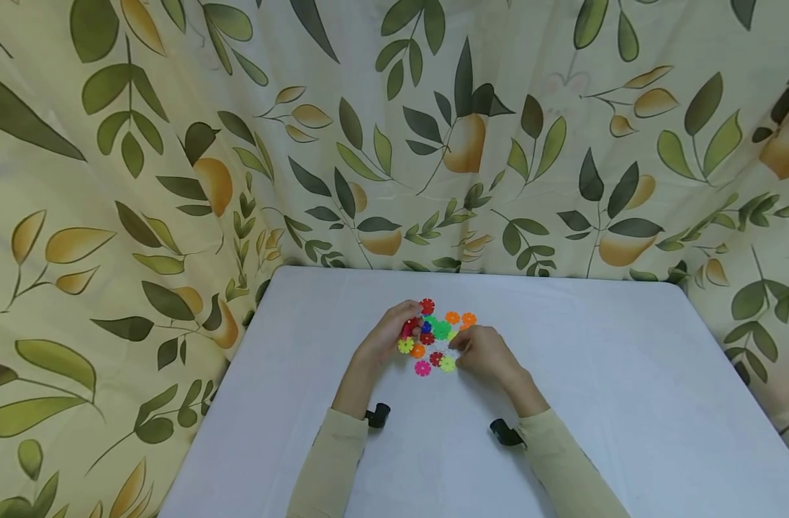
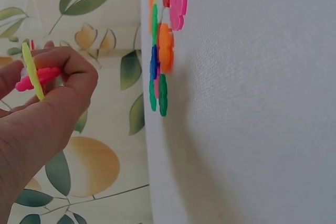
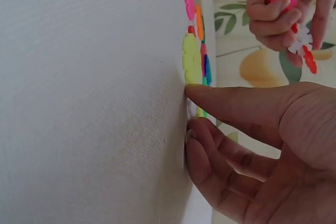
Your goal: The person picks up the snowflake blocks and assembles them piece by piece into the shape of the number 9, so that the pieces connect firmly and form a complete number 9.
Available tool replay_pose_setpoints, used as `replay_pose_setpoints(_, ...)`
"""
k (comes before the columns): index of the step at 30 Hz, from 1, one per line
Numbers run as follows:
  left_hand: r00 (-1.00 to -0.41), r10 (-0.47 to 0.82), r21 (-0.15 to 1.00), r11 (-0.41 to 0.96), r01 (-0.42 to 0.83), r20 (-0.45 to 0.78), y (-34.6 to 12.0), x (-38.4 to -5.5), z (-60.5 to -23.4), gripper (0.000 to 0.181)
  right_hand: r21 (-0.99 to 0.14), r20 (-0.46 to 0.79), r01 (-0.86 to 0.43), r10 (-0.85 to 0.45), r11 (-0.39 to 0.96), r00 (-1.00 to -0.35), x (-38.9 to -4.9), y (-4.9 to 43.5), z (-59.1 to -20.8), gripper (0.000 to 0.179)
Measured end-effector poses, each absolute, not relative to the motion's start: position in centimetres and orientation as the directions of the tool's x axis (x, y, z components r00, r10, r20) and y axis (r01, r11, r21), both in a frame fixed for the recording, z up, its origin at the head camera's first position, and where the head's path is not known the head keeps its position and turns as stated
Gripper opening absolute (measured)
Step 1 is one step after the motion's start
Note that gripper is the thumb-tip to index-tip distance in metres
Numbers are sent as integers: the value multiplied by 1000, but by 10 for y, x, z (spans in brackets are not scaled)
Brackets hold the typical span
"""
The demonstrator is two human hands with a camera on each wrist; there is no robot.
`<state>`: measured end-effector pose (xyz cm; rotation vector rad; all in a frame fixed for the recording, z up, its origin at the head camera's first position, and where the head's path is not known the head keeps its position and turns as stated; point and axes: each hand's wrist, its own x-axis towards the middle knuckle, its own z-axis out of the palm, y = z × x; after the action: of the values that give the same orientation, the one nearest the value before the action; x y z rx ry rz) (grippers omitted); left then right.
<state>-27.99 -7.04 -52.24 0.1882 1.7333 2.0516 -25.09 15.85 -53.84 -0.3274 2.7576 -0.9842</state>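
My left hand (image 1: 388,334) holds several joined flower-shaped plastic discs up over the table. A yellow disc (image 2: 32,72) crosses a pink disc (image 2: 48,75) between its fingers; a white disc (image 3: 301,40) and a red disc (image 3: 310,60) project from the same piece. My right hand (image 1: 488,352) is low at the right side of the loose discs. Its thumb and bent fingers touch the tabletop with a gap between them, beside a yellow disc (image 3: 192,59). A whitish disc (image 1: 443,347) lies near those fingertips, partly hidden.
Loose discs lie close together on the white-covered table (image 1: 602,374): green (image 1: 441,330), orange (image 1: 452,317), pink (image 1: 422,368) and others. A leaf-and-fruit curtain (image 1: 381,144) hangs behind the table and on the left. Black wrist cameras (image 1: 378,415) are on both forearms.
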Motion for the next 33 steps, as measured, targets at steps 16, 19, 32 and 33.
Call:
replay_pose_setpoints(16,-887,414,960,-96,-264,-203,-75,-280,-519,18,-675,-84,-107,-220,730,-972,-251,160,-535,16)
replay_pose_setpoints(19,-891,405,961,-94,-262,-203,-74,-280,-521,19,-711,-41,-126,-220,692,-975,-250,161,-532,12)
replay_pose_setpoints(32,-878,421,951,-95,-293,-228,-67,-275,-522,18,-853,304,-296,-51,430,-951,-247,158,-521,12)
replay_pose_setpoints(33,-875,425,951,-91,-295,-231,-66,-275,-521,18,-861,311,-301,-44,410,-949,-247,158,-520,12)
